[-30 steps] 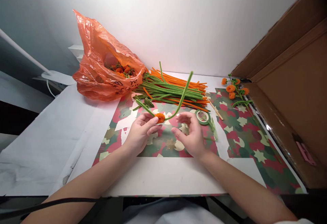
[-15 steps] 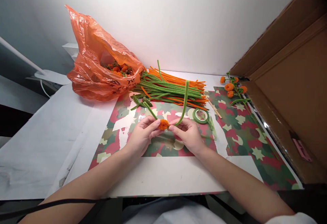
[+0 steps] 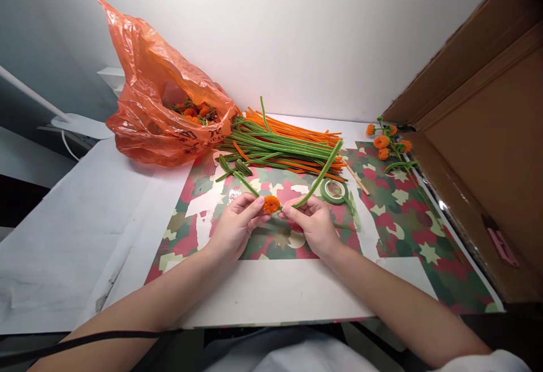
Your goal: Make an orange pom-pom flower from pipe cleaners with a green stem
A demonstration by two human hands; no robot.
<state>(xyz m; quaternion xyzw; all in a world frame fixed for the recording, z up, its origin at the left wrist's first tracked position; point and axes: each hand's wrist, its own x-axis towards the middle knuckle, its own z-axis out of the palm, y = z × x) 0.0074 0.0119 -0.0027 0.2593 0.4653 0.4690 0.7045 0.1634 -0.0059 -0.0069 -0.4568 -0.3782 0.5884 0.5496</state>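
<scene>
Flower (image 3: 271, 204), orange, frame centre: coil formed, both ends of its green stem (image 3: 326, 167) free and apart. Left hand (image 3: 237, 222) pinches the flower's edge; right hand (image 3: 313, 222) pinches the stem. Upper right: seemingly finished spray (image 3: 380, 142). Above centre: unworked pipe cleaners (image 3: 292, 143). Upper left: bag (image 3: 142, 137) of made flowers (image 3: 204, 111).

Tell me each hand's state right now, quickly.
Left hand: closed, pinching the orange disc.
Right hand: closed, pinching the green stem.

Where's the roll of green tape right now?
In the head view, the roll of green tape lies right of centre on the patterned sheet, between the right hand and the right ends of the green stems.
</scene>
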